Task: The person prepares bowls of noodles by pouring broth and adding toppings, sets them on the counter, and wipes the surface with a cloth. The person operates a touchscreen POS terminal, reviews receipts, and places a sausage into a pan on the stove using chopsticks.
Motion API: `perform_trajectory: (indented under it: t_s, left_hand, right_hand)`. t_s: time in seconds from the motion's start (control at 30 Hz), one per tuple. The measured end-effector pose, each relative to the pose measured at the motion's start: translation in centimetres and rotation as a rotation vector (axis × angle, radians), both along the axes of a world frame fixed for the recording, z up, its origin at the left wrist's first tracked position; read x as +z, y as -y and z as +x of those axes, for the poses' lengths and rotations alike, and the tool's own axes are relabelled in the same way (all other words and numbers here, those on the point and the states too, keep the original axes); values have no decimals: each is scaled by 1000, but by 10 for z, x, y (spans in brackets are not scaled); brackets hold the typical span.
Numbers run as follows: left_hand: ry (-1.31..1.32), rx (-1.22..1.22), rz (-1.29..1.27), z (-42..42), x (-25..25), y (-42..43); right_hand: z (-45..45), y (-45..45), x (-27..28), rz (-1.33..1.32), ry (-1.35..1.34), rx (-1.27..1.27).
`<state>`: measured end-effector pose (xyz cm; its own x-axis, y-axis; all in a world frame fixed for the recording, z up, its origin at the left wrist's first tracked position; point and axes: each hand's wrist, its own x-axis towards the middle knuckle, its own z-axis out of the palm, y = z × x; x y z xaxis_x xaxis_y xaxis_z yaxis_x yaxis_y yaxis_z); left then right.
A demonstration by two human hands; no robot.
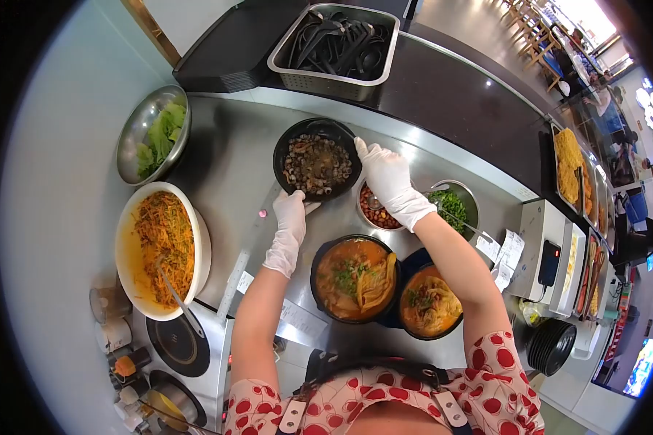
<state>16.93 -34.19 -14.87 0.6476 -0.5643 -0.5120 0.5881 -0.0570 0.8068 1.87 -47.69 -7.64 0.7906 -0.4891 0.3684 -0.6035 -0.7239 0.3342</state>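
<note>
Near the counter's back edge is a black bowl (332,129) holding dark, chopped food (316,162) in a little liquid. My left hand (290,223), in a white glove, grips the bowl's near rim with the thumb on top. On the opposite side, my gloved right hand (389,180) holds the right rim, its fingers curled. Below my right wrist sits a container of peanuts (376,216) with a spoon in it, partly covered by the hand. Beside it is a metal bowl of chopped green onion (453,204). Two filled soup bowls (355,279) (429,301) stand closer to me.
At left are a large white bowl (202,243) of shredded carrot with a ladle, and a steel bowl (127,141) of lettuce. A perforated metal bin (326,83) of black spoons stands on the back ledge. Receipts (510,250) and a printer-like box (533,235) are at right.
</note>
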Motion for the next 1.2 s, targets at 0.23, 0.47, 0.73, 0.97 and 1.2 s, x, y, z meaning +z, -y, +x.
perform_trajectory:
  t_s: [0.23,0.47,0.73,0.97,1.2]
  left_hand:
    - [37,13,-45,-14,27,-23]
    - [75,-8,-52,-15,26,-36]
    - [94,-4,-36,-18,29,-51]
    - [93,6,-14,-22,46,-60]
    - [90,47,-31,-13,27,-70]
  right_hand:
    - [0,-45,0,204,0,-82]
    - [-2,-59,33,849,273,-213]
    - [-15,-49,25,1262,523,-220]
    - [-36,-51,25,1430,622,-265]
    - [-106,-95,91,1511,635,-308]
